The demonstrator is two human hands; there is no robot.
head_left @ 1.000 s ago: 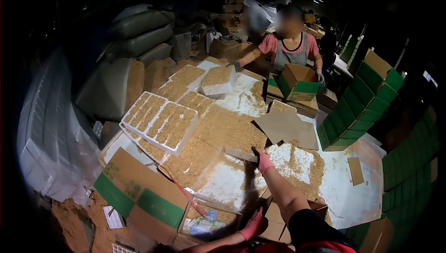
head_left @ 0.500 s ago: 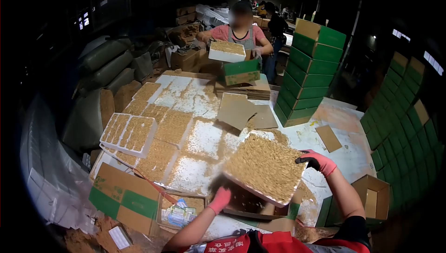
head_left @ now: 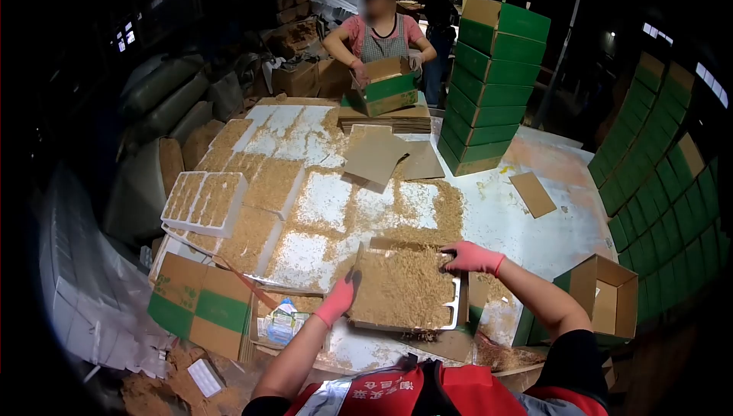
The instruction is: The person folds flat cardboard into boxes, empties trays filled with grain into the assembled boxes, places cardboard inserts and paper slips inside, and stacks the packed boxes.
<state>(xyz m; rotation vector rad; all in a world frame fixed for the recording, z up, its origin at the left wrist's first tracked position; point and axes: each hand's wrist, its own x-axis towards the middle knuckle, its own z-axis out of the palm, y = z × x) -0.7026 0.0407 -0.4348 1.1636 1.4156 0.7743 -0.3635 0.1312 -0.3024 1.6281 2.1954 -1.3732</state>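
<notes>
A white foam tray full of sawdust-like filling lies within an open cardboard box at the near edge of the table. On its left side, my left hand in a pink and black glove is closed round the box's left wall. My right hand, gloved alike, has its fingers bent over the tray's upper right corner. Some loose filling spills at the box's near edge. Left of the box, a smaller box holds printed packets.
Filled foam trays cover the table's left part. Cardboard sheets lie mid-table. Tall green box stacks rise behind. Across the table, a person in an apron handles a green box. An open box stands at right.
The tray went from tilted above the box to lying in it. My left hand has moved to the box's left wall. The other person's tray has gone down into their box.
</notes>
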